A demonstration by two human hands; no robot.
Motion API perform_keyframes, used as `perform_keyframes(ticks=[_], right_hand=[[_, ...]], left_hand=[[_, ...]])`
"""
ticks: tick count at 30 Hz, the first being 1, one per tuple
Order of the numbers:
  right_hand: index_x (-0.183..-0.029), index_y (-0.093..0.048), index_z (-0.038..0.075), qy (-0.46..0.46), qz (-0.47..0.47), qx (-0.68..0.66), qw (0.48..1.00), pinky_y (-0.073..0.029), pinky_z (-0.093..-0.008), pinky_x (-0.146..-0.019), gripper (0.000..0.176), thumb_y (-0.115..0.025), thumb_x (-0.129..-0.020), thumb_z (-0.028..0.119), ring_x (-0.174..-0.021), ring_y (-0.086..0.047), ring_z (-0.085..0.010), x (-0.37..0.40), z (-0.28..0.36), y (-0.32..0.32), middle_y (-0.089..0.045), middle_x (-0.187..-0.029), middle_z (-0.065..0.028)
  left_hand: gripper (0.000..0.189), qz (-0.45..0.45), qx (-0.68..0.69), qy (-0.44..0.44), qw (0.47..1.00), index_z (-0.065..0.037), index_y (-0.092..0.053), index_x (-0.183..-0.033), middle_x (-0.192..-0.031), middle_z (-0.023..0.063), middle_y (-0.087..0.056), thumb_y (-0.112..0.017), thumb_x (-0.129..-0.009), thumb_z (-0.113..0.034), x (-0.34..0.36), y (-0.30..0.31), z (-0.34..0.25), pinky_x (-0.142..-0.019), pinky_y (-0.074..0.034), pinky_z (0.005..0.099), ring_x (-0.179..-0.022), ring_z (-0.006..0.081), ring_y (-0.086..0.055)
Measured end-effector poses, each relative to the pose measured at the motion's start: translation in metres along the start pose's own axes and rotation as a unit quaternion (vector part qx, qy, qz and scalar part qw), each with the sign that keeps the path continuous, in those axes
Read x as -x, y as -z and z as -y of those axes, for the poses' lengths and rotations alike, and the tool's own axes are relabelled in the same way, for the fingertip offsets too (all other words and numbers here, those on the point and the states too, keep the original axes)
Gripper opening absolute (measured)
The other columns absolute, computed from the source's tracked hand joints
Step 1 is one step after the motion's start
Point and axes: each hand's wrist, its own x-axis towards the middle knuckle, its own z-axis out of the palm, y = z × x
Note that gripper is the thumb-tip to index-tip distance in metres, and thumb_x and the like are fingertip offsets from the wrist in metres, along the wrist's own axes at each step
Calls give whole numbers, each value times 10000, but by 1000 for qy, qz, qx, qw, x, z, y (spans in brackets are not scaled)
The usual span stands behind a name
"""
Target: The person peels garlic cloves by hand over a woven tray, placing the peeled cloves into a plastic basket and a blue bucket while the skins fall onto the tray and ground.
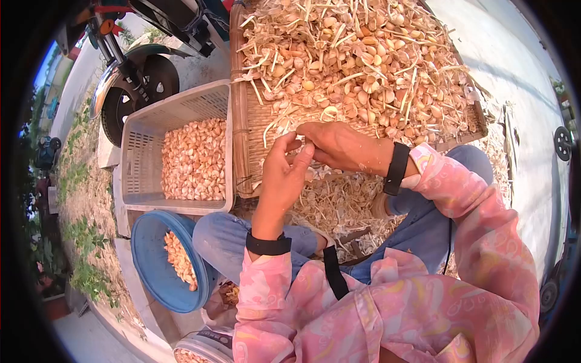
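My left hand [283,175] and my right hand [346,145] meet over the near edge of a woven mat [257,115]. Both have their fingers drawn in and pressed close together, and whatever lies between them is hidden. Just beyond them a big heap of garlic cloves [369,91], mixed with dry skins and stalks, covers most of the mat. A curled pale stalk [328,113] rests on the weave right behind my fingers.
To the left stands a plastic crate [142,151] of cloves, with a blue bucket [151,266] below it holding more. A white bucket [203,345] sits at the bottom. Husks [339,199] litter the ground between my legs. A wheeled vehicle [142,85] stands behind the crate.
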Motion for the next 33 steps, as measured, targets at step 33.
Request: perform_keyframes(ticks=[33], right_hand=[[-866, -533, 66, 25, -56, 93, 994, -440, -390, -650, 88, -569, -790, 91, -773, -553, -308, -38, -43, 14, -543, -807, -96]], left_hand=[[309, -105, 106, 105, 983, -32, -539, -1118, -876, 78, -611, -458, -935, -267, -35, 49, -12, -562, -447, 179, -663, 86, -561]])
